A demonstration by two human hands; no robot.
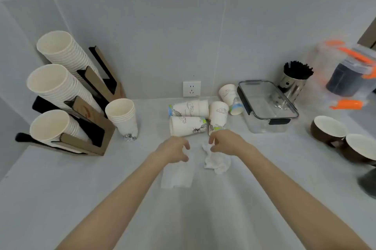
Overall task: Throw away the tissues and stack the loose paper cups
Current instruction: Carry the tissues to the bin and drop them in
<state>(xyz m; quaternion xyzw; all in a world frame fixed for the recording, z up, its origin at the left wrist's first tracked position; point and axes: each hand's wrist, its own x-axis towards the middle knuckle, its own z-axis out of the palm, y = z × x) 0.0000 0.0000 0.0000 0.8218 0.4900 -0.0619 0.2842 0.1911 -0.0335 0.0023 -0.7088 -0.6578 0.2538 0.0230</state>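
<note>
Two white tissues lie on the grey counter: a flat one [177, 176] and a crumpled one [216, 160]. My left hand [174, 149] hovers over the flat tissue's far end, fingers spread and curled. My right hand [224, 140] has its fingers curled at the top of the crumpled tissue, touching it. Behind them lie several loose printed paper cups: two on their sides [188, 125] [190, 108], one [218, 115] just beyond my right hand, and one tilted [231, 97] against a clear box. A short upright stack of cups [123, 117] stands to the left.
A wooden cup rack [87, 137] with three long cup stacks fills the left corner. A clear lidded box [266, 105], a metal holder of black sticks [293, 82], a container with orange clips [350, 78] and two brown mugs [329, 129] sit right. A wall socket [191, 88] is behind.
</note>
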